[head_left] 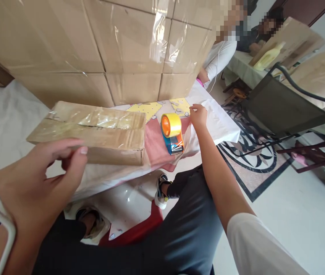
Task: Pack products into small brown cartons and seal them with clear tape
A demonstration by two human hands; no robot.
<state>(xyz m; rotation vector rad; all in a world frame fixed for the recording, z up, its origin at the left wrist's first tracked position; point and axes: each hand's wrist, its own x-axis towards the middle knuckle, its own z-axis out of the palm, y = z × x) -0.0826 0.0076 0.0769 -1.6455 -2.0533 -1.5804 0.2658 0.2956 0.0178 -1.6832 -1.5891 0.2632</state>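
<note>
Nearest us is our left hand (39,175), its fingers loosely curled toward the thumb with a gap in the palm; we see nothing held in it. It hovers in front of the long brown cardboard box (113,143), which lies flat with shiny clear tape along its top seam, close to the near edge of the cloth-covered counter (219,126). A careless push toward us could tip that box over the edge. Just right of it stands the blue-and-orange plastic tape dispenser (172,131) with its yellow roll, also near the edge; a sideways knock from the box might send it down. Our right hand (199,116) is just beyond, fingers bent in, over the cloth (we cannot tell whether it pinches anything). Were it to drag the loose, rumpled cloth, everything on top could shift. Behind rises the tall stack of brown taped cartons (133,42); bumping it with the box might unsettle it. Farther off, a person's white sleeve (222,55) shows.
</note>
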